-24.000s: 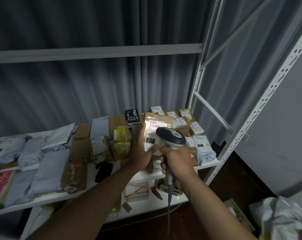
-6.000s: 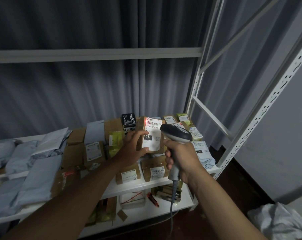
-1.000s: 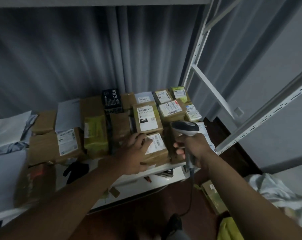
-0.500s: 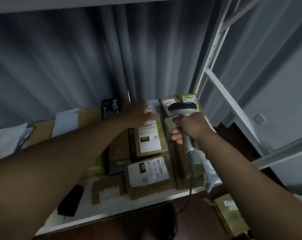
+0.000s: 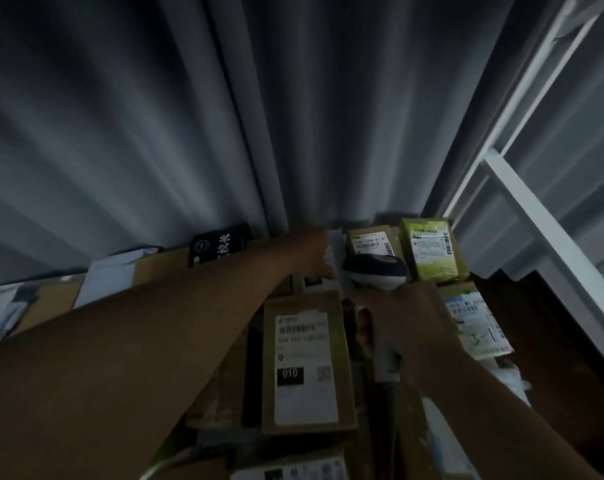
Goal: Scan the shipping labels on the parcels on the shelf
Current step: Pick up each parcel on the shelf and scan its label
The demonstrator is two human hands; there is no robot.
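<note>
The right hand (image 5: pixel 408 323) grips a handheld barcode scanner (image 5: pixel 375 273) by its handle, fingers (image 5: pixel 364 329) curled round it; the handle's long axis runs toward the person, and the dark rounded head points away toward the back of the shelf, over the parcels near the back right corner. The left hand (image 5: pixel 309 251) reaches across the shelf to its back edge, just left of the scanner head, touching a pale parcel (image 5: pixel 333 252) there; blur hides whether its fingers are spread or pinching it. Directly below the two hands lies a brown box with a long white label (image 5: pixel 305 362), its long axis running front to back, barcode at the far end and a black "010" patch lower down. Behind the scanner head sits a box with a yellow-edged label (image 5: pixel 371 242), and beside it, nearer the right edge, a green parcel (image 5: pixel 430 249). A black box with white characters (image 5: pixel 220 244) stands at the back edge, left of the left forearm. A grey curtain (image 5: pixel 189 116) hangs behind the shelf.
</note>
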